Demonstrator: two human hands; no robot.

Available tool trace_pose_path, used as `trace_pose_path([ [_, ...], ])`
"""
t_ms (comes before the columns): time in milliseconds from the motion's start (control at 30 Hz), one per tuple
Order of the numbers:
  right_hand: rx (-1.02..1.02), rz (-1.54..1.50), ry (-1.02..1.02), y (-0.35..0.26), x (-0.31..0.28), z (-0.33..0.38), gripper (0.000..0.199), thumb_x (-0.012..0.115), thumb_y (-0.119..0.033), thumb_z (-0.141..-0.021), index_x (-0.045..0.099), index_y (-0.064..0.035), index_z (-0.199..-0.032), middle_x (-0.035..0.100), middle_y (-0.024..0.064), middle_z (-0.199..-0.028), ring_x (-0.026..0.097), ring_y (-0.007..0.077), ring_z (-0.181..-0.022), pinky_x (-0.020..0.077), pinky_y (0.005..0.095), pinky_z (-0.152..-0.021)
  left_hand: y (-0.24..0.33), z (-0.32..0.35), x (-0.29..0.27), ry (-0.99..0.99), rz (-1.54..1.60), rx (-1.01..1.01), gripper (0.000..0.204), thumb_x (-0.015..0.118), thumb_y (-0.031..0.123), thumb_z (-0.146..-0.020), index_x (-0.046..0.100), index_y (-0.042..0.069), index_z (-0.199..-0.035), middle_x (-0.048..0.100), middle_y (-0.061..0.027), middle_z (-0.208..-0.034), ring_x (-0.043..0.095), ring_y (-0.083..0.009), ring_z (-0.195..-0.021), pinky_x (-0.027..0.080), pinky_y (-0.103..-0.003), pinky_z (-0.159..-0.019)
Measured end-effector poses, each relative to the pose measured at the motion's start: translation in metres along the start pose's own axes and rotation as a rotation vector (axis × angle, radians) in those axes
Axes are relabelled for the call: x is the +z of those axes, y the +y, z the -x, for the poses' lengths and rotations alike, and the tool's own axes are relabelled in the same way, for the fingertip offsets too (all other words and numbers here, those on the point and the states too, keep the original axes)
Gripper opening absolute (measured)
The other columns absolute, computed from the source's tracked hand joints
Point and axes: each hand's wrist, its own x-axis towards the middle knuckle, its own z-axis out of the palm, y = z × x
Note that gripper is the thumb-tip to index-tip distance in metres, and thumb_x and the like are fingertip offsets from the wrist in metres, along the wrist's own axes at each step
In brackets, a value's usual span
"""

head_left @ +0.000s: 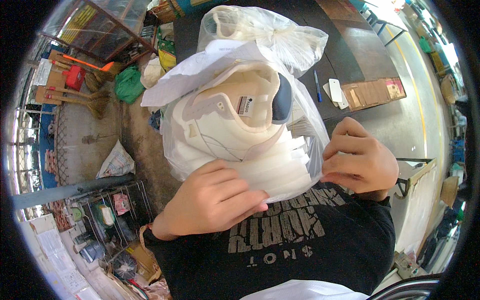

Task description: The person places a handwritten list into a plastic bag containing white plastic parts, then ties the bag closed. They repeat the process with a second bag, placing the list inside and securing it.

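A clear plastic bag (316,132) full of stacked shoe uppers stands right in front of me. The top shoe upper (210,137) is cream and white with grey patches and a navy heel part. Below it, the white edges of several more layers show. With curled fingers, my left hand (212,200) grips the bag's near rim. On the right side, my right hand (361,159) pinches the bag's edge. Behind the top upper lies a crumpled white paper sheet (182,77).
A knotted clear bag (295,45) sits farther back on the dark table (345,55). To the right lie a blue pen (317,85), white tags (335,91) and a flat piece of cardboard (372,93). Brooms (95,102) and a wire rack (115,215) are at left.
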Motion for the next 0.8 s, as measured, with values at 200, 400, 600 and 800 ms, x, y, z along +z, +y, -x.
trace_pose_path([
  [200, -0.124, -0.156, 0.276, 0.007, 0.006, -0.001, 0.015, 0.079, -0.011, -0.087, 0.066, -0.0073, -0.093, 0.068, 0.0063, -0.091, 0.062, 0.0291, -0.086, 0.0493, 0.0457, -0.085, 0.000, -0.004, -0.017, 0.044, -0.033, 0.083, 0.015, 0.083, 0.018, -0.081, 0.073, 0.009, -0.087, 0.057, 0.0003, -0.071, 0.059, -0.0200, -0.065, 0.047, -0.032, -0.062],
  [400, -0.127, -0.302, 0.229, 0.013, 0.026, 0.001, 0.030, 0.081, -0.015, -0.085, 0.063, -0.0073, -0.107, 0.061, 0.0065, -0.088, 0.058, 0.0294, -0.081, 0.0456, 0.0450, -0.080, -0.027, -0.007, -0.060, 0.211, -0.188, 0.162, 0.041, 0.077, 0.023, -0.086, 0.067, 0.006, -0.121, 0.066, -0.0081, -0.112, 0.063, -0.0259, -0.101, 0.048, -0.042, -0.086],
  [600, -0.090, -0.201, 0.241, 0.006, 0.027, -0.006, 0.035, 0.088, -0.032, -0.081, 0.070, -0.0090, -0.100, 0.053, 0.0010, -0.079, 0.050, 0.0237, -0.069, 0.0429, 0.0469, -0.079, -0.099, -0.048, -0.084, 0.587, -0.278, -0.193, 0.063, 0.077, 0.027, -0.089, 0.056, 0.006, -0.144, 0.063, -0.0157, -0.137, 0.065, -0.0300, -0.116, 0.050, -0.040, -0.098],
  [800, -0.072, -0.155, 0.241, 0.005, 0.025, -0.002, 0.033, 0.089, -0.035, -0.078, 0.070, -0.0089, -0.088, 0.047, 0.0016, -0.077, 0.048, 0.0251, -0.070, 0.0412, 0.0443, -0.077, -0.078, -0.032, -0.083, -0.001, -0.083, -0.398, 0.039, 0.084, 0.026, -0.081, 0.076, 0.009, -0.115, 0.067, -0.0145, -0.128, 0.069, -0.0259, -0.106, 0.055, -0.035, -0.085],
])
